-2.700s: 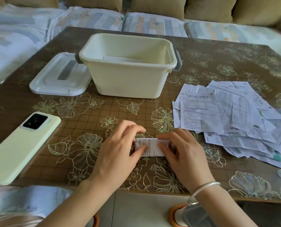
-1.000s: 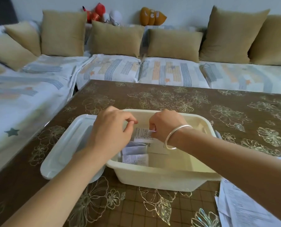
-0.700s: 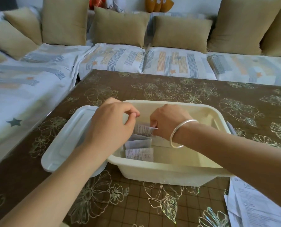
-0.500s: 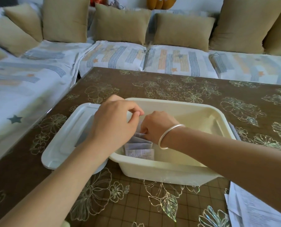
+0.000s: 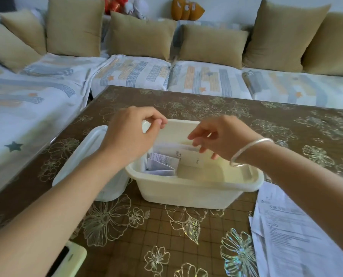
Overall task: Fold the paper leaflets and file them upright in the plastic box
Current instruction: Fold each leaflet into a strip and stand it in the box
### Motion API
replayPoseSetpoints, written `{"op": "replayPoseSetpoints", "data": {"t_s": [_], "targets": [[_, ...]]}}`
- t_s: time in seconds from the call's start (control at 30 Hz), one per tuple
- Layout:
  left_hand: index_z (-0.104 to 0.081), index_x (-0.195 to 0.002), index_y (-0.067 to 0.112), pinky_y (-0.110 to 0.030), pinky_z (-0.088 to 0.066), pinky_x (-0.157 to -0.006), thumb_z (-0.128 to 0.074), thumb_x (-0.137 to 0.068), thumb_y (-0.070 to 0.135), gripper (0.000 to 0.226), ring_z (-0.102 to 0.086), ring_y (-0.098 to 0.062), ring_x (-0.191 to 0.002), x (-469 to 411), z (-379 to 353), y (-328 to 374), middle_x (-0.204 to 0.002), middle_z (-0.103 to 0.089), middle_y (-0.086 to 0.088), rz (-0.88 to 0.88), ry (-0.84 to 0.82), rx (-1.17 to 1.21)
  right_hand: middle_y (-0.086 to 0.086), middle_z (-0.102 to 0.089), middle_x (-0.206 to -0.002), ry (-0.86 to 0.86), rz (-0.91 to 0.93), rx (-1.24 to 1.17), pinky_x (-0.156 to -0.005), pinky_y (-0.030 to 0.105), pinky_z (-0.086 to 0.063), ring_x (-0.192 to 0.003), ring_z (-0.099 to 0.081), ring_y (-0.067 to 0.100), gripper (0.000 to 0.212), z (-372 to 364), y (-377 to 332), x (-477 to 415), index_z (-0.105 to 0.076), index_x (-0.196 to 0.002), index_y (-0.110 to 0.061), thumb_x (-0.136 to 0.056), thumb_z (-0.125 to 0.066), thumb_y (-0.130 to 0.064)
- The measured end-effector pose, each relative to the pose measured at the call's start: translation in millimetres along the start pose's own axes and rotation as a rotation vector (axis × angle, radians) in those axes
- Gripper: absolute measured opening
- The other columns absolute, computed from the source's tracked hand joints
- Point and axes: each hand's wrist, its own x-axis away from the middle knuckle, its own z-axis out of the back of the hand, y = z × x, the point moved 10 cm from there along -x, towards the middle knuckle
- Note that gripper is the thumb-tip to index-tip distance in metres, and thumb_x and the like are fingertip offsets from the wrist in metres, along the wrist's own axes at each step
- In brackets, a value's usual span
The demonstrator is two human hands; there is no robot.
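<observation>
Brown floral-patterned table (image 5: 212, 104): a cream rectangular plastic box (image 5: 188, 193) holds folded white paper leaflets (image 5: 163, 162) upright at its left end (bare floor shows to their right). Left hand (image 5: 130, 134) hovers over the far-left rim, fingers curled, gripping nothing. Right hand (image 5: 224, 138) hangs slack-fingered just above the leaflets.

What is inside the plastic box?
Folded leaflets stand at the left end of the plastic box; elsewhere its floor is bare. The left hand hides the far-left corner.
</observation>
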Motion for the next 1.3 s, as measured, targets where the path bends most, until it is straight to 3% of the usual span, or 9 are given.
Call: {"op": "replayPoseSetpoints", "data": {"t_s": [0.17, 0.33, 0.43, 0.53, 0.6, 0.77, 0.93, 1.1, 1.3], "targets": [[-0.074, -0.093, 0.027, -0.025, -0.053, -0.077, -0.058, -0.094, 0.019, 0.018, -0.066, -0.001, -0.082, 18, -3, 56, -0.082, -0.071, 0.019, -0.086, -0.042, 0.102, -0.008, -0.073, -0.078, 0.297, 0.004, -0.218, -0.055, 0.026, -0.058, -0.067, -0.069, 0.005, 0.017, 52, 25, 87, -0.072, -0.094, -0.017, -0.089, -0.061, -0.006], [-0.075, -0.094, 0.027, -0.014, -0.044, -0.072, -0.063, -0.091, 0.019, 0.015, -0.060, 0.001, -0.083, 65, -41, 116, -0.082, -0.070, 0.020, -0.156, -0.102, 0.169, -0.011, -0.071, -0.078, 0.541, -0.206, -0.047, -0.063, 0.030, -0.057, -0.070, -0.069, 0.007, 0.018, 57, 97, 184, -0.070, -0.088, -0.023, -0.087, -0.063, -0.007], [-0.074, -0.093, 0.027, -0.021, -0.046, -0.069, -0.063, -0.090, 0.018, 0.015, -0.060, -0.002, -0.080, 98, -67, 140, -0.081, -0.069, 0.020, -0.189, -0.156, 0.208, -0.006, -0.065, -0.119, 0.373, -0.414, 0.286, -0.081, 0.028, -0.049, -0.106, -0.061, 0.017, 0.025, 23, 140, 229, -0.063, -0.113, -0.030, -0.090, -0.058, -0.037], [-0.073, -0.093, 0.032, -0.023, -0.048, -0.065, -0.063, -0.090, 0.022, 0.015, -0.059, 0.000, -0.074, 132, -95, 142, -0.081, -0.068, 0.020, -0.140, -0.241, 0.222, -0.010, -0.027, -0.154, 0.082, -0.507, 0.398, -0.116, 0.034, -0.020, -0.144, -0.019, 0.015, 0.094, -27, 168, 258, -0.035, -0.144, -0.031, -0.073, -0.005, -0.086], [-0.073, -0.095, 0.035, -0.016, -0.046, -0.065, -0.063, -0.090, 0.024, 0.016, -0.058, 0.005, -0.078, 156, -115, 138, -0.084, -0.064, 0.025, -0.099, -0.303, 0.213, -0.016, -0.017, -0.155, 0.032, -0.457, 0.474, -0.119, 0.035, -0.002, -0.146, -0.004, 0.011, 0.109, -46, 163, 269, -0.028, -0.146, -0.036, -0.062, 0.018, -0.087], [-0.067, -0.114, 0.037, -0.010, -0.039, -0.096, -0.063, -0.090, 0.029, 0.026, -0.048, 0.013, -0.112, 205, -139, 118, -0.112, -0.058, 0.030, -0.073, -0.405, 0.142, -0.008, -0.050, -0.140, 0.066, -0.228, 0.514, -0.111, 0.045, -0.013, -0.140, -0.032, 0.019, 0.078, -68, 130, 279, -0.051, -0.133, -0.030, -0.081, -0.025, -0.082], [-0.057, -0.128, 0.042, -0.014, -0.018, -0.108, -0.050, -0.078, 0.070, 0.058, -0.029, 0.016, -0.131, 235, -138, 107, -0.135, -0.043, 0.036, -0.121, -0.484, 0.090, -0.005, -0.055, -0.136, 0.125, -0.026, 0.428, -0.114, 0.038, -0.029, -0.133, -0.042, 0.014, 0.068, -80, 98, 280, -0.058, -0.124, -0.032, -0.080, -0.035, -0.079], [-0.049, -0.134, 0.043, -0.014, -0.006, -0.111, -0.053, -0.067, 0.084, 0.078, -0.021, 0.018, -0.134, 256, -136, 103, -0.142, -0.035, 0.035, -0.190, -0.560, 0.039, -0.005, -0.063, -0.126, 0.217, 0.044, 0.280, -0.095, 0.034, -0.051, -0.122, -0.054, 0.011, 0.059, -81, 79, 284, -0.070, -0.107, -0.027, -0.090, -0.032, -0.070], [-0.071, -0.111, 0.032, -0.029, -0.040, -0.102, -0.082, -0.070, 0.018, 0.045, -0.051, 0.012, -0.112, 255, -114, 102, -0.116, -0.066, 0.022, -0.197, -0.332, 0.031, -0.010, -0.056, -0.134, 0.170, 0.075, 0.251, -0.102, 0.032, -0.040, -0.128, -0.048, 0.008, 0.076, -92, 71, 292, -0.062, -0.120, -0.028, -0.074, -0.040, -0.084]]}}
